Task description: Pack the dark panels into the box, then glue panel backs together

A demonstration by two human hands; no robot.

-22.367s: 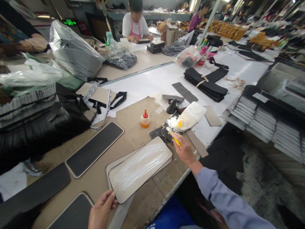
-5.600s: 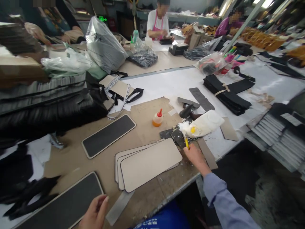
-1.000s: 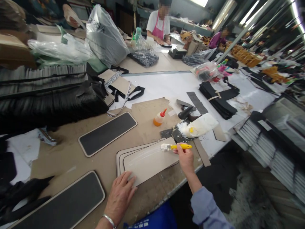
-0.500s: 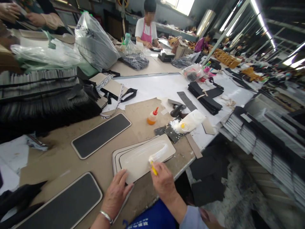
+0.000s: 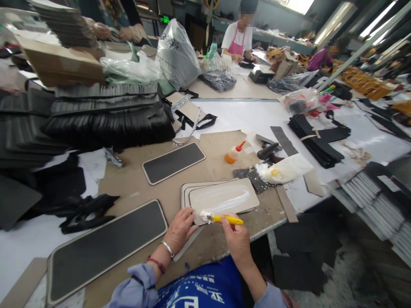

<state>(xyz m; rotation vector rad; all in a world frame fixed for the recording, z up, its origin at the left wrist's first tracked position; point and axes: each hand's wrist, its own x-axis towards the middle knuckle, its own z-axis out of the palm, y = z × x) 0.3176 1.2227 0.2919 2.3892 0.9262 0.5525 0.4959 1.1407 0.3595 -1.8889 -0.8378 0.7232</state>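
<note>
My right hand is closed round the yellow handle of a brush. White paste coats its bristles, which are at the near left edge of a beige rounded panel. A wet white streak runs along this panel, the top one of a fanned stack of several. My left hand lies on the stack's near left corner, fingers stretched out and thumb apart. A dark panel with a pale border lies behind the stack, and a larger one lies to the left.
A squeeze bottle of orange liquid stands behind the stack. To its right, a white bottle lies on its side by a paste-smeared dark board. Rows of dark pieces line the back left. Co-workers sit across the table.
My right hand has drawn the brush left and nearer across the panel, and its handle now points right. The view has swung left, so the table things appear farther right. My left hand stays on the corner.
</note>
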